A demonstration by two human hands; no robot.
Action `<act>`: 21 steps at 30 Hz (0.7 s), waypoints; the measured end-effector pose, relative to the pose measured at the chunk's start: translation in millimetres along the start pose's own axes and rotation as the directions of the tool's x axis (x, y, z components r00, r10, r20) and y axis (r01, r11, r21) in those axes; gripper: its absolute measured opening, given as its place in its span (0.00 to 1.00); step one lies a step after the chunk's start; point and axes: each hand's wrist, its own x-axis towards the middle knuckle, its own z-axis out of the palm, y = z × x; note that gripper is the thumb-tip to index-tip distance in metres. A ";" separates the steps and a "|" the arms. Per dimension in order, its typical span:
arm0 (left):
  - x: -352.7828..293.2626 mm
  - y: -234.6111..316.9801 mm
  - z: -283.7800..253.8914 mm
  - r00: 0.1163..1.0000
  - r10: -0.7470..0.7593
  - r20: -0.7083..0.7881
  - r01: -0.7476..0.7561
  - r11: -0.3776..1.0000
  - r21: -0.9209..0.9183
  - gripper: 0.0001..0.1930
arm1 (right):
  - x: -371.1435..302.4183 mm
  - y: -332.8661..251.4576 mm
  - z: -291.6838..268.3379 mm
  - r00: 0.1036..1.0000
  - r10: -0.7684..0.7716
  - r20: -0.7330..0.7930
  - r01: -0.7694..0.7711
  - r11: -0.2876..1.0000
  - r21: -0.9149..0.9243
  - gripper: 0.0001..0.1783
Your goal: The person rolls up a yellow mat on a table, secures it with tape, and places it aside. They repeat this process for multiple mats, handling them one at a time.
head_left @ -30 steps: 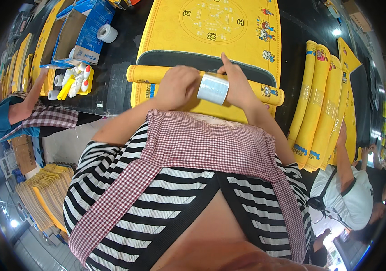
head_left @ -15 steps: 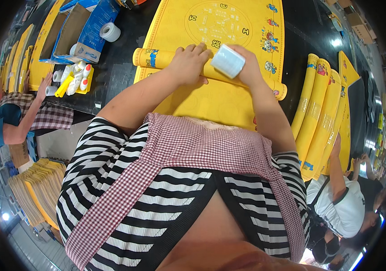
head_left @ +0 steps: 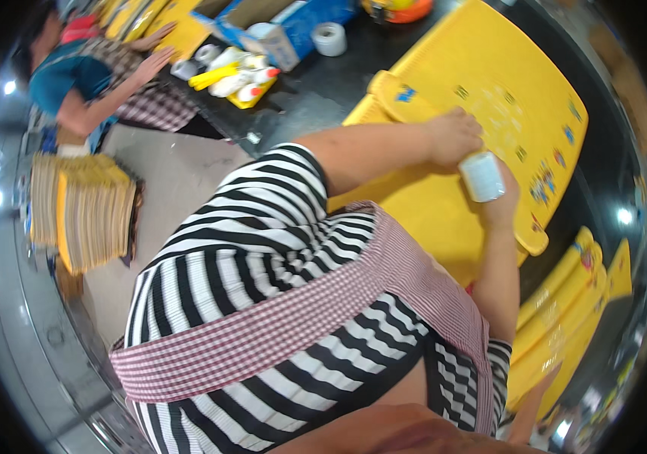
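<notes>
A yellow sheet mat [head_left: 543, 68] printed with small coloured cartoon figures lies on a black table [head_left: 301, 94], its near part curled into a roll [head_left: 393, 97]. My left hand [head_left: 456, 138] lies on this roll, fingers stretched over it and nothing held. Close beside it, my right hand [head_left: 508, 191] is closed round a tape roll [head_left: 482, 177] with a pale side, held above the mat's roll. Some of my right fingers are hidden behind the tape roll. Flat yellow mat [head_left: 399, 204] also extends between the roll and my apron.
Several rolled yellow mats [head_left: 558, 303] lie to the right, a person's hand near them. Back left are a blue box [head_left: 293, 45], another tape roll [head_left: 329, 39] and a yellow tray with white bottles [head_left: 244, 83]. A co-worker [head_left: 85, 83] stands left, above stacked yellow sheets [head_left: 96, 212].
The view has swung round, so the table and mat appear tilted and shifted right. My left hand remains on the mat's roll; the tape roll stays in my right hand.
</notes>
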 end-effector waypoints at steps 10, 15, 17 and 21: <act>3.1 -17.6 21.3 0.982 0.048 -0.185 -0.041 0.998 0.039 0.25 | 63.4 102.5 0.5 0.969 0.231 -0.084 -0.194 0.928 0.317 0.10; 19.0 -24.3 -2.0 0.997 0.065 -0.042 -0.065 0.998 0.005 0.30 | 41.6 60.1 -17.1 0.986 -0.017 -0.168 0.051 0.978 0.200 0.16; 17.1 -22.2 -6.3 0.997 0.071 0.003 -0.071 0.997 -0.020 0.30 | 16.2 33.4 -11.9 0.984 -0.140 -0.110 0.137 0.990 -0.036 0.22; -11.2 12.2 -20.8 0.956 0.036 0.290 0.019 0.982 -0.187 0.30 | -77.3 -25.5 -3.7 0.975 -0.208 -0.084 0.202 0.977 -0.071 0.31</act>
